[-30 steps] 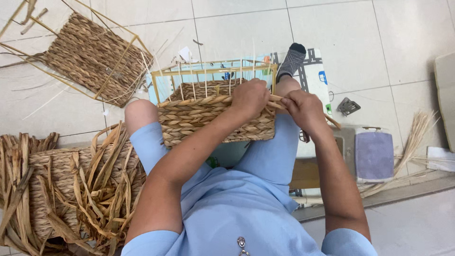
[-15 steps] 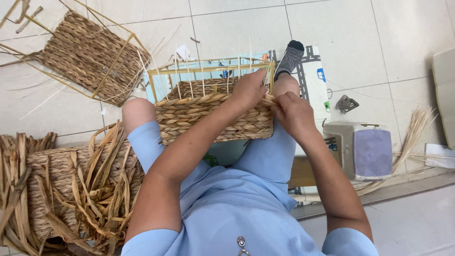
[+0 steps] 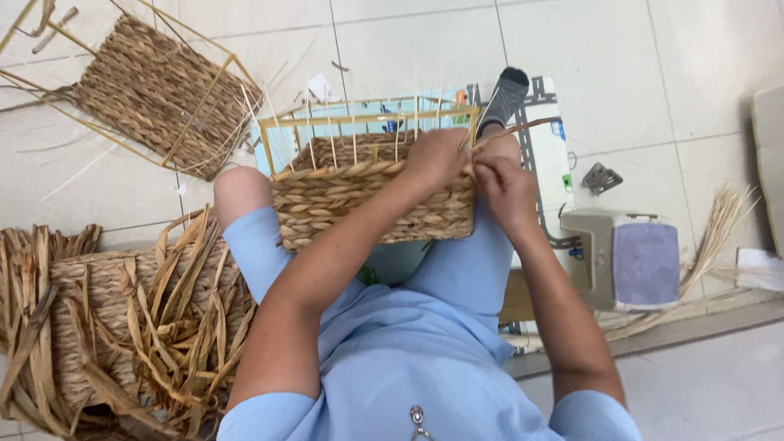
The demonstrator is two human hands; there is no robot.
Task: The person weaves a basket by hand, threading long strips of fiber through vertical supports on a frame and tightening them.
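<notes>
Two hands meet at the right end of a half-woven basket (image 3: 371, 200) resting on the person's lap. The left hand (image 3: 437, 155) lies over its rim, fingers curled on the weave; the right hand (image 3: 506, 184) pinches a brown reed strand (image 3: 514, 131). Under the far side lies a flat printed sheet (image 3: 543, 139), white with blue and green patches. A grey box (image 3: 625, 257) sits right, a finished woven panel (image 3: 155, 94) far left, loose dried reeds (image 3: 122, 327) near left. Open tiled floor (image 3: 670, 73) stretches far right.

three woven baskets (image 3: 371, 200), two hands (image 3: 441, 155).
</notes>
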